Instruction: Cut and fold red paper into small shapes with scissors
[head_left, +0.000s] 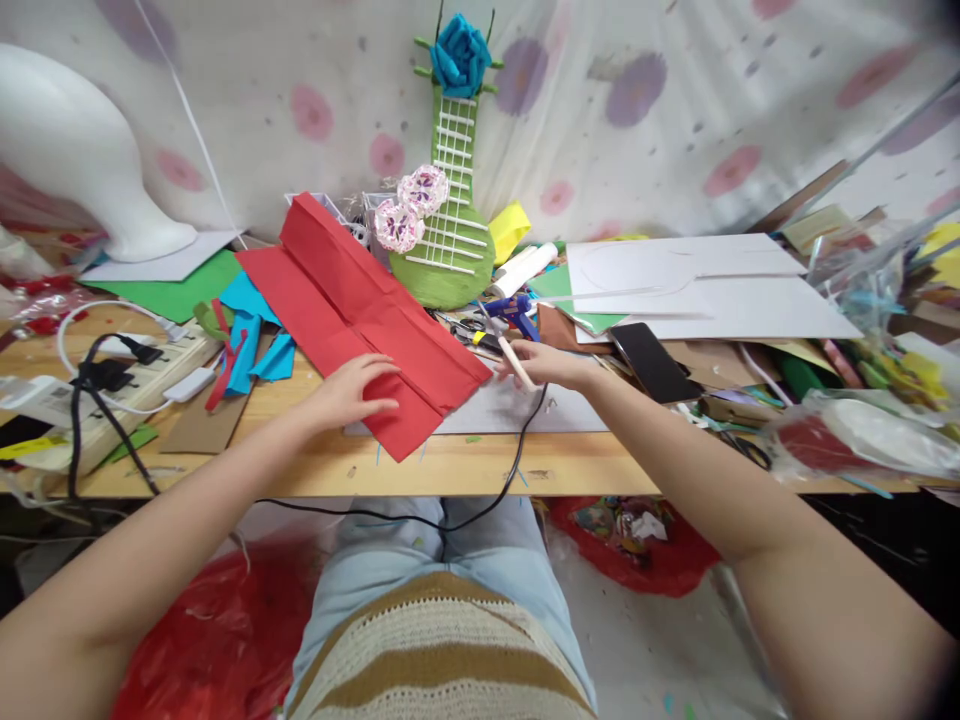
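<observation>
My left hand (pixel 352 390) lies flat, fingers spread, on a long folded red paper sheet (pixel 360 310) that runs diagonally across the wooden desk (pixel 480 468). My right hand (pixel 544 362) is closed around a pale stick (pixel 516 362), just right of the red sheet's near corner. A blue glue gun (pixel 512 312) lies just beyond that hand, and its black cord (pixel 517 450) runs over the desk edge. Behind the sheet stands a green paper guitar (pixel 452 215) with a blue paper rose on top and pink paper flowers.
A white power strip (pixel 112 385) with black plugs sits at the left, beside blue and green paper scraps. White sheets (pixel 697 285), a black phone (pixel 651 362) and craft clutter crowd the right. A white mannequin head (pixel 75 150) stands back left. Red bags lie under the desk.
</observation>
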